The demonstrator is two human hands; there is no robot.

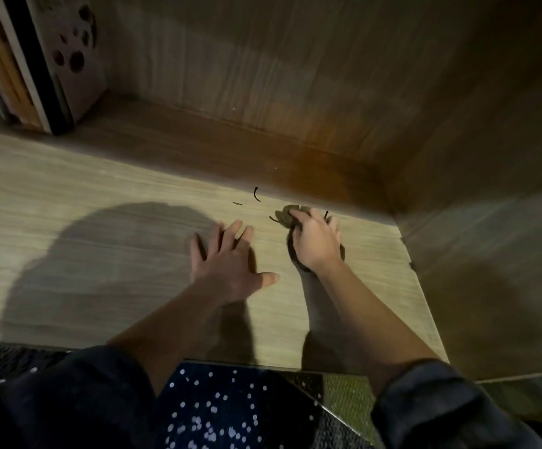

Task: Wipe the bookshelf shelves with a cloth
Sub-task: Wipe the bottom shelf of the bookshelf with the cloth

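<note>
dim, warm | light from behind: head shadow on shelf | edges soft, bowed

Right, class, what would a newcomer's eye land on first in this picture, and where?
First, the two hands mid-shelf: the right hand grips a crumpled cloth toward the right rear corner, and the left hand lies flat beside it, fingers spread. Then the big rounded shadow on the left of the pale wooden shelf, and the books standing at the far left rear.
</note>
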